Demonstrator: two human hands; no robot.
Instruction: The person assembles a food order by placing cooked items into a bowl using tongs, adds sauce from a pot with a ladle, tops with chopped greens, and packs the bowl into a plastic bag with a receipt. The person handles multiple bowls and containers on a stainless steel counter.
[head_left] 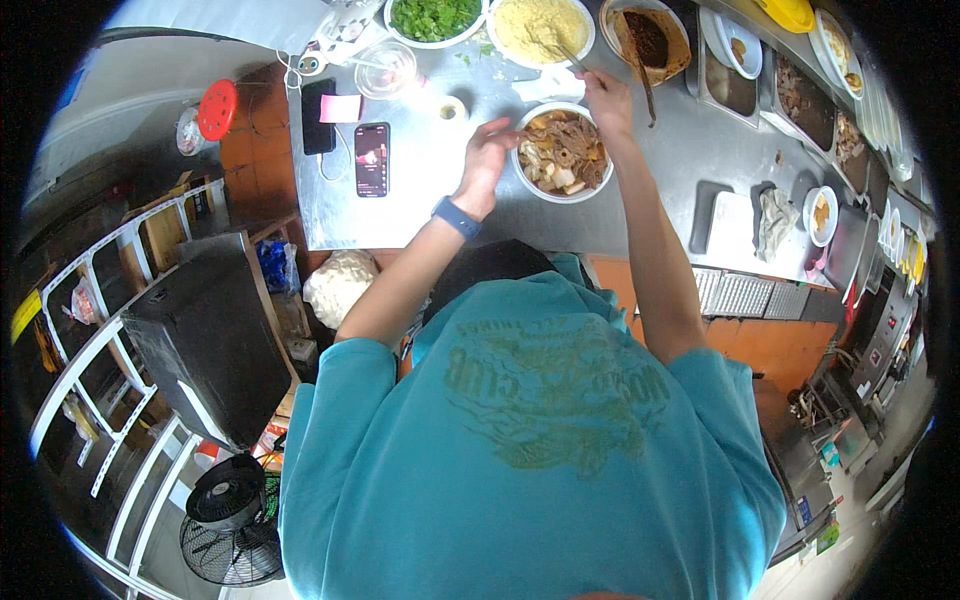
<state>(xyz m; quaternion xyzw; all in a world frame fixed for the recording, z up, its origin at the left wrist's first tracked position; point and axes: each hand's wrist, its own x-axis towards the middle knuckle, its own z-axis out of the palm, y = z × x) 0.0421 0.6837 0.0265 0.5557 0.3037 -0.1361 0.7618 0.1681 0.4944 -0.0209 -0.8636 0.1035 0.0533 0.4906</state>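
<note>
A white bowl [563,194] of sliced brown meat and pale chunks in broth stands on the steel counter in front of me. My left hand [487,160], with a blue watch band [456,217] on its wrist, is at the bowl's left rim. Its fingers are stretched out and hold nothing; whether they touch the rim I cannot tell. Beyond the bowl's right side, my right hand [607,103] is closed on the handle of a metal spoon [571,56]. The spoon reaches into a white bowl of minced yellow garlic [530,28], which hides its tip.
Chopped green herbs fill a bowl [434,18] at the back. Right of the garlic, a bowl of dark sauce [651,42] has a long utensil in it. Two phones [372,160] [318,116] lie at the left. A grey cloth [775,224] and metal food trays [727,88] are on the right.
</note>
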